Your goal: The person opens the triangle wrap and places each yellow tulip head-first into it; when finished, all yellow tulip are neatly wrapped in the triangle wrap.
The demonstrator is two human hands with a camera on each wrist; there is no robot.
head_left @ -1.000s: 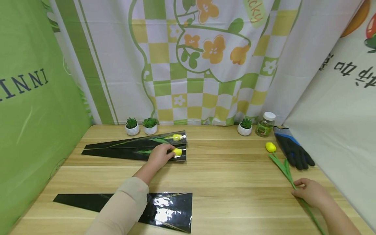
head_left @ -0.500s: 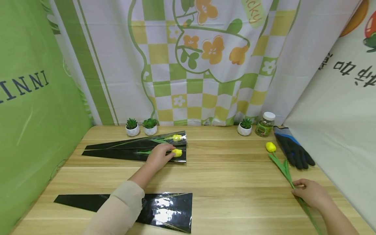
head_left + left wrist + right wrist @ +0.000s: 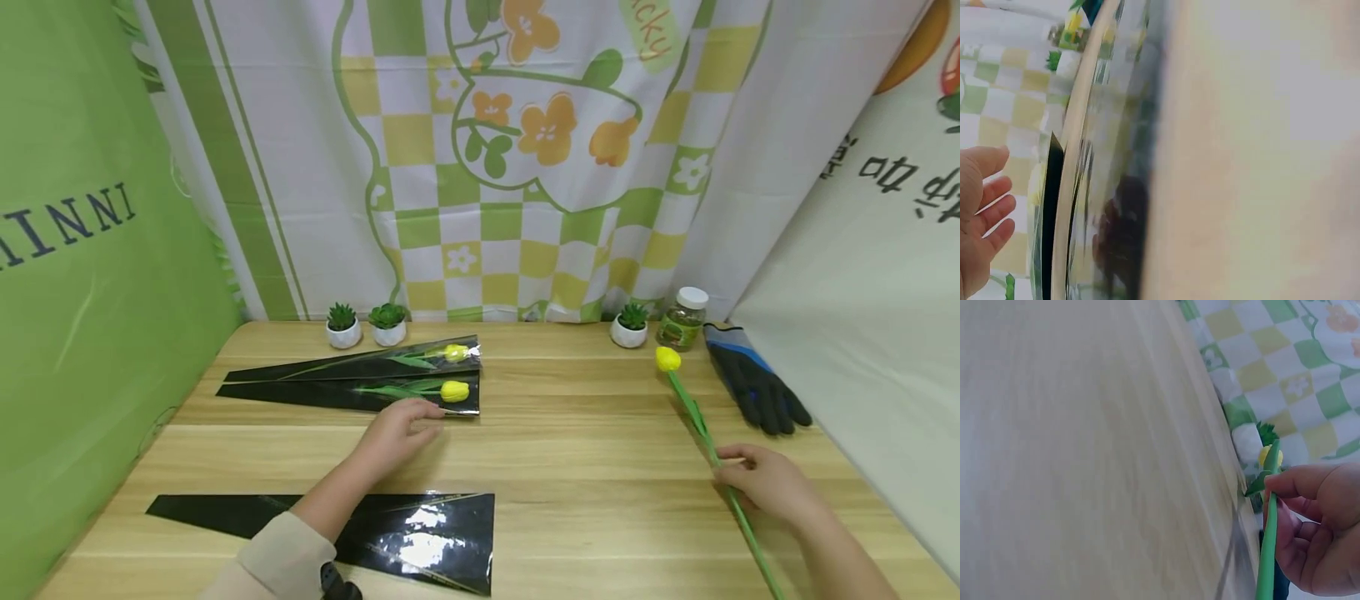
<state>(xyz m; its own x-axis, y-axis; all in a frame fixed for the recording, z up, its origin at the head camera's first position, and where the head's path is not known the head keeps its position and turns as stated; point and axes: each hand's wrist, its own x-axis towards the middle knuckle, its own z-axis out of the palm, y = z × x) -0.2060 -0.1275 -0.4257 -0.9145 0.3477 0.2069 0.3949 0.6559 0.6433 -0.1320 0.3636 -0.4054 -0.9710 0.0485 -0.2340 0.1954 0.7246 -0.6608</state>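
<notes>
The right hand (image 3: 765, 487) pinches the green stem of a loose yellow tulip (image 3: 693, 412) abt mid-length, fingers curled round it. The bloom end is tilted up off the bench (image 3: 585, 442), pointing toward the back, w/ the lower stem trailing past the wrist to the front edge. A mid-stem hold probably keeps the long flower balanced and the head clear of the wood. The right wrist view shows thumb and fingers (image 3: 1310, 487) closed on the stem, bloom just beyond.

The left hand (image 3: 397, 429) is released: fingers relaxed and spread, holding nothing, resting or hovering just in front of the nearer wrapped tulip (image 3: 375, 392). It is near the wide mouth end of that black sleeve but apart from it; contact w/ the bench can't be told. The left wrist view shows the fingers straight and empty.

A second wrapped tulip (image 3: 382, 362) lies just behind the first, both w/ blooms at the wide right end, narrow tips to the left, side by side as a tidy finished row. An empty black sleeve (image 3: 375, 533) lies flat at the front, mouth toward the right, well apart from the loose flower, partly under the left forearm.
</notes>
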